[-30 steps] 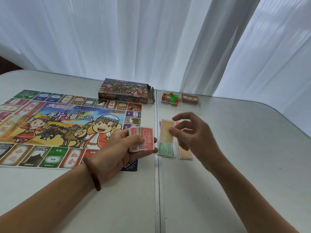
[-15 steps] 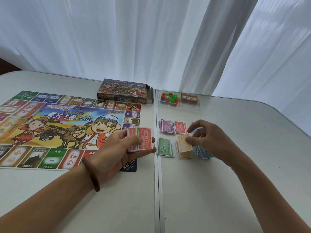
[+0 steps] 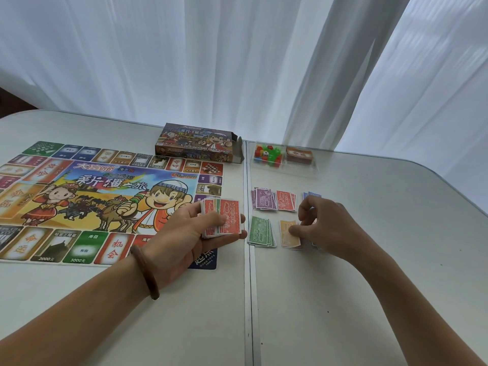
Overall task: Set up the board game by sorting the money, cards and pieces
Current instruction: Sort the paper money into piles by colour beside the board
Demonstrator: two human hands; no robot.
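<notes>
My left hand [image 3: 195, 233] grips a stack of play money [image 3: 221, 217] with a red 10000 note on top, over the right edge of the colourful game board [image 3: 87, 202]. My right hand [image 3: 330, 228] rests on the orange money pile [image 3: 289, 233], thumb and fingertips touching its top note. Sorted piles lie around it: green 500 notes [image 3: 260, 232], purple notes [image 3: 264, 199], red notes [image 3: 286, 200], and blue notes [image 3: 313, 194] mostly hidden behind my right hand.
The opened game box [image 3: 196, 143] lies behind the board. A clear tray [image 3: 285, 169] at the back holds small coloured pieces [image 3: 266, 154] and a brown card deck [image 3: 299, 155]. A seam [image 3: 248, 286] splits the white table. Curtains hang behind.
My right hand carried an orange note from beside the held stack down and right onto the orange pile, where it now rests. My left hand kept the stack still.
</notes>
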